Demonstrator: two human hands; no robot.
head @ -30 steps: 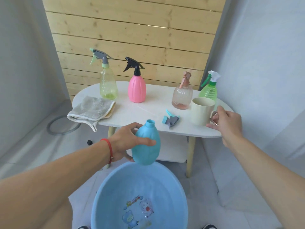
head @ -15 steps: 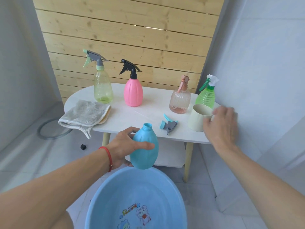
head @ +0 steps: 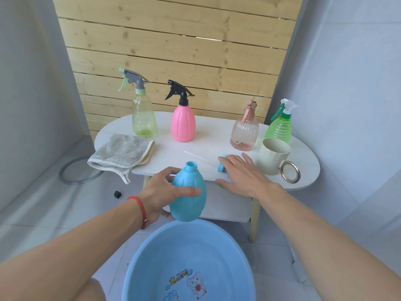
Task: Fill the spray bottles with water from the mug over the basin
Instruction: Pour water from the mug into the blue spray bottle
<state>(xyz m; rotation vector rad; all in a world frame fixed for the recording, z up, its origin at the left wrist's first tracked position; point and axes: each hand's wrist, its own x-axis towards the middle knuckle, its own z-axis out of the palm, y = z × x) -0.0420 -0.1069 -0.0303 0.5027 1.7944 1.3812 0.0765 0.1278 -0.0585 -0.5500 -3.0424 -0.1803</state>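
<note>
Your left fingers (head: 191, 191) are wrapped round the belly of the uncapped blue bottle (head: 188, 198), holding it upright above the far rim of the basin (head: 188, 259), just off the bench's near edge. Your right hand (head: 240, 174) has left the mug's ring handle, where it rested a second ago, and now lies spread flat, gripping nothing, on the near edge of the bench (head: 206, 146), covering most of the blue spray head (head: 221, 165). The mug (head: 273, 156) sits untouched near the right end of the bench, so I judge no pour has begun, and this reach looks like a detour; whether there is water in the mug I cannot tell. Count: five spray bottles, namely the blue one in hand, plus the yellow-green bottle (head: 144, 120), the pink bottle (head: 183, 123), the ribbed rose bottle (head: 244, 133) and the green bottle (head: 280, 127) along the far edge, all four capped. One mug, one basin, one loose spray head, and one grey cloth (head: 121, 154) at the left end.
</note>
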